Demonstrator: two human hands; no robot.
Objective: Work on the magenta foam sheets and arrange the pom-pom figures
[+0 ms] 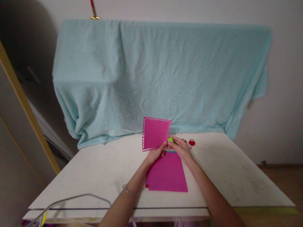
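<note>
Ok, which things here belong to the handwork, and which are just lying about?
In hand or close by:
- hole-edged pink sheet, in the left hand
- small green object, at the right hand
- plain pink sheet below, probably

Apparently lying about:
- grey cable
- pale blue cloth

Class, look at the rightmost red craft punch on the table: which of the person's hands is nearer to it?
Right. The right hand is just left of the red craft punch; the left hand is farther left, at the punched magenta sheet's lower edge.
</note>
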